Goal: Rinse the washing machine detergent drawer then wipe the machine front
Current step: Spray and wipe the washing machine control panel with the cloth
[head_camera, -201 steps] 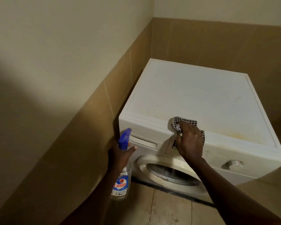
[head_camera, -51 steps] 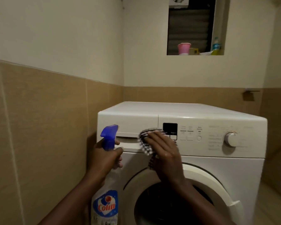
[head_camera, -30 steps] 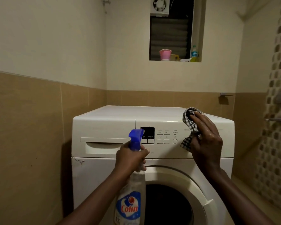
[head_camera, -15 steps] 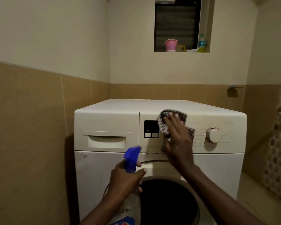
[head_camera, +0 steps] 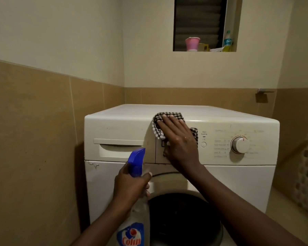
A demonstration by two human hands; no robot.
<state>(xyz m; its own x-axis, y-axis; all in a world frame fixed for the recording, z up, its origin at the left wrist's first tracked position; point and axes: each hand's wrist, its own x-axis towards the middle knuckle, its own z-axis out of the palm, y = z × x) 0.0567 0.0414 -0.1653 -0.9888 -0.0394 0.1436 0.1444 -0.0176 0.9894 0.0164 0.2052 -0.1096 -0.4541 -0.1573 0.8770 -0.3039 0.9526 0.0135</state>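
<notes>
Head view, single frame.

1. Washing machine (head_camera: 238, 183): white front-loader in a tiled corner, with its left side close to the tan wall tiles. Its lower body is cut off by the bottom edge.
2. Detergent drawer (head_camera: 119, 148): at the left end of the top fascia, closed flush and in full view. No hand touches it.
3. Checked cloth (head_camera: 158, 121): dark-and-white weave, spread on the fascia just right of the drawer, its top fold reaching the machine's upper front edge. Most of it is covered by the hand.
4. Right hand (head_camera: 178, 144): laid flat on the cloth with fingers straight and together, pressing it to the panel. The grip is not closed round anything. It hides the display and nearby buttons, leaving only a dark corner showing at the thumb side.
5. Left hand (head_camera: 130, 185): grip wrapped round the neck of the spray bottle (head_camera: 135, 219), held upright in front of the machine. The blue trigger head overlaps the drawer's lower right corner. The label reads "Colin", and the base is cut off.
6. Dial (head_camera: 239, 144): at the right of the panel. The lettering around it is too faint to read.
7. Door (head_camera: 185, 219): a dark round opening, partly hidden by the bottle and both forearms, with its lower part out of frame.
8. Window ledge: holds a pink cup (head_camera: 192, 43) and a bottle (head_camera: 227, 40). The small items between them are indistinct.
</notes>
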